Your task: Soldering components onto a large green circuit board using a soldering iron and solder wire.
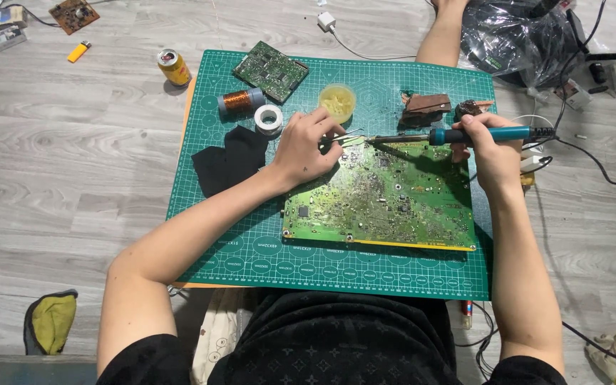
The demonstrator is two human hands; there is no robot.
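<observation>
Soldering on a large green circuit board (383, 196), flat on a green cutting mat (251, 242) on the floor.

Right hand (490, 146) grips a blue-handled soldering iron (458, 135), tip at the board's far edge; left hand (304, 146) pinches thin metal tweezers (347, 135) just beside it. Risk: hot tip close to fingers, slip could burn skin or bridge tiny pads. Round yellow flux tub (337, 101) and copper wire spool (241, 100) nearby.

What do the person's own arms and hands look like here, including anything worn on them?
Both arms are bare from the short black sleeves down. The left hand has a small dark mark on its back, near the wrist. The right hand shows no glove, ring or watch; neither does the left.
</observation>
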